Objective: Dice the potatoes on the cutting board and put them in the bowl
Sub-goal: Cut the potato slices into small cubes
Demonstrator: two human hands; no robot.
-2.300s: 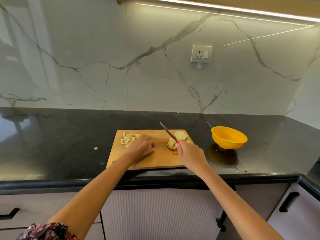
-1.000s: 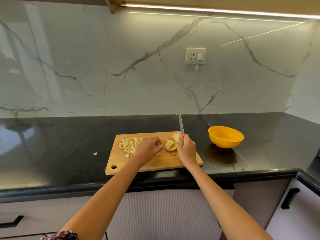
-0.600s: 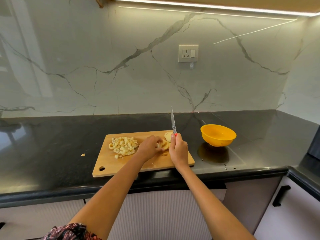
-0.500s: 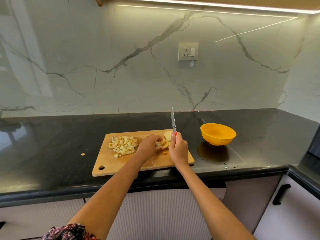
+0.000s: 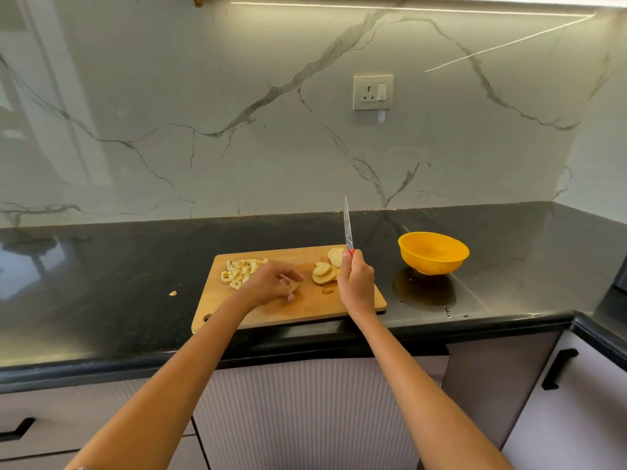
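Right hand clamps the red-handled knife, blade upright, tip pointing up and away toward the far wall, long axis near vertical. Left hand curled on a potato slice mid-board; whether it pinches or just rests on it, cannot tell. Sliced potato rounds lie right of it, diced pile at far left of the cutting board. Yellow bowl sits right on the bench, looks empty. Risks: blade coming down near left fingertips; thin slice skidding under the cut; board's near edge overhangs the bench, could tip; one stray piece already lies off the board.
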